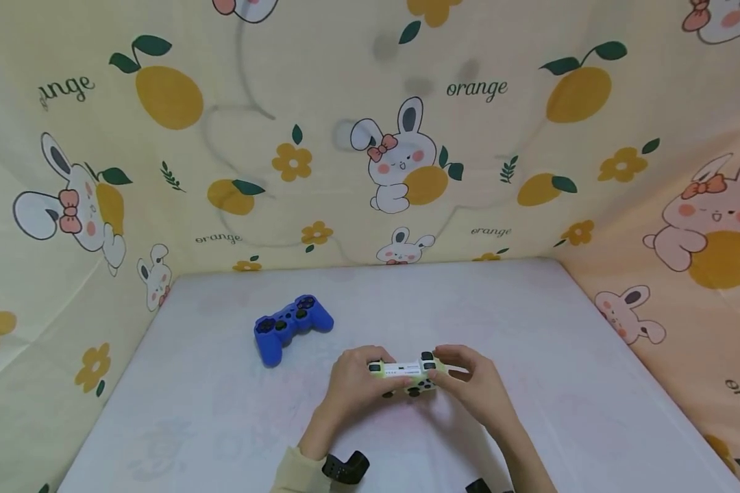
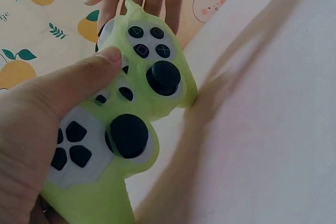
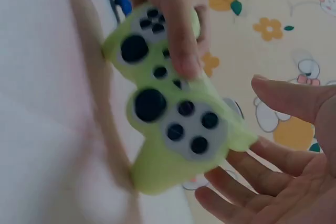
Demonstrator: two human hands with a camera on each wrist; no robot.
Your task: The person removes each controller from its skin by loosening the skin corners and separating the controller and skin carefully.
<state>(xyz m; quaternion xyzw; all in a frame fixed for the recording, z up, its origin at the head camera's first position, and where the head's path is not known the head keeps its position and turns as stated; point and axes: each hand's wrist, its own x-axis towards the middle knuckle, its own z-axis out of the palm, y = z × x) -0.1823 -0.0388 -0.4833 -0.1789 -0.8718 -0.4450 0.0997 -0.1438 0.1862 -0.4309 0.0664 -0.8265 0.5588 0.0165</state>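
My left hand [image 1: 353,378] grips a white game controller [image 1: 401,370] above the table, thumb across the middle of its face. A light green silicone cover [image 2: 100,198] wraps the controller, leaving the black sticks and buttons exposed. At one top corner, the cover's edge [image 3: 242,138] stands out loose from the controller, as the right wrist view shows. My right hand [image 1: 477,387] is at that end, its fingers extended behind the loose edge and its thumb held apart from the controller. Both wrist views show the controller's button side; the head view shows its top edge.
A blue game controller [image 1: 292,327] lies on the white tabletop [image 1: 222,411], left of and beyond my hands. Patterned cloth walls [image 1: 321,82] with rabbits and oranges enclose the back and sides. A black wrist camera [image 1: 347,468] sits on my left wrist.
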